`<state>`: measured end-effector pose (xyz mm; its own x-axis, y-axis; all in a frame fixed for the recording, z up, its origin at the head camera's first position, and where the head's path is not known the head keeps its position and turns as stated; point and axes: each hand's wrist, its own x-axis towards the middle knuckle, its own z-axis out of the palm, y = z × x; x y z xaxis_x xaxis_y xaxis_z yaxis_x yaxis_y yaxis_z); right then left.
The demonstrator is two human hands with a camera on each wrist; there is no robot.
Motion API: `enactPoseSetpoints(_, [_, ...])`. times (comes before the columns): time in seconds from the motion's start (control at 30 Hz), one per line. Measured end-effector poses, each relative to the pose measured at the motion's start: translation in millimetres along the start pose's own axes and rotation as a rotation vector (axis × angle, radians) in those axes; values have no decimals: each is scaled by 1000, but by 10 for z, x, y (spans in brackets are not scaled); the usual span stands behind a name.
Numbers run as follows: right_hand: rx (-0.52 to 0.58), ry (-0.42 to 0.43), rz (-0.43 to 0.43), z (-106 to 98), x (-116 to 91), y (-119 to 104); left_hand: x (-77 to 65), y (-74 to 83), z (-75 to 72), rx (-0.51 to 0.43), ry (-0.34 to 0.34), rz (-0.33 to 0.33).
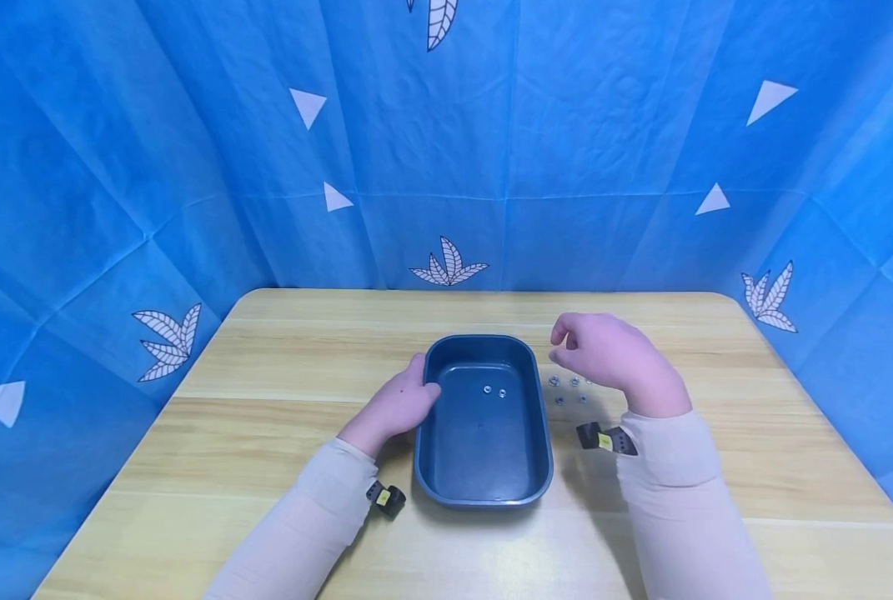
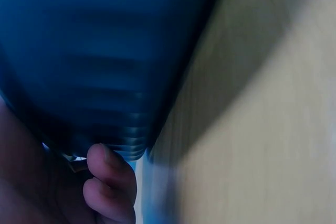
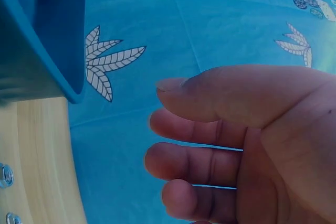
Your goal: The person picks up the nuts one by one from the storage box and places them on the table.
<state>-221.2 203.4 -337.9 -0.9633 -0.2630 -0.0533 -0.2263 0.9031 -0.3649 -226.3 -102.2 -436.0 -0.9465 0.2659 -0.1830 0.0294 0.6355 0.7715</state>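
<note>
A dark blue rectangular tray (image 1: 484, 492) stands on the wooden table, with two small metal nuts (image 1: 487, 389) lying on its floor. At its left side my left hand (image 1: 395, 403) grips the rim, thumb over the edge; the left wrist view shows fingertips (image 2: 107, 171) against the tray's ribbed outer wall (image 2: 100, 72). Bent above the table just right of the tray is my right hand (image 1: 617, 354). Its thumb and loosely curved fingers (image 3: 186, 161) hold nothing that I can see. Below it lie several nuts (image 1: 554, 381), two of which show in the right wrist view as hex nuts (image 3: 5, 175).
The wooden table (image 1: 281, 467) has rounded far corners. A blue curtain (image 1: 431, 142) with white leaves and triangles hangs behind it and along both sides. Each wrist bears a small black camera (image 1: 386, 500) over a light sleeve.
</note>
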Motion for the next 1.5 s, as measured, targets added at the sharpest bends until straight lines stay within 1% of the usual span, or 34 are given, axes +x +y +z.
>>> enactPoseSetpoints(0.43, [-12,41,-30,4,8,-93,-11,6,-1,-1,9,-5])
enactPoseSetpoints(0.87, [-16,48,-39,36,27,-206,7,-7,13,8,15,1])
enactPoseSetpoints(1.1, [-8,51,-78,102,67,-283,14,-22,6,19,22,10])
enactPoseSetpoints(1.27, [-36,34,-101,175,97,-378,-1,-15,1,11,17,5])
enactPoseSetpoints(1.5, [-40,4,-127,257,155,-524,-10,10,-6,6,18,5])
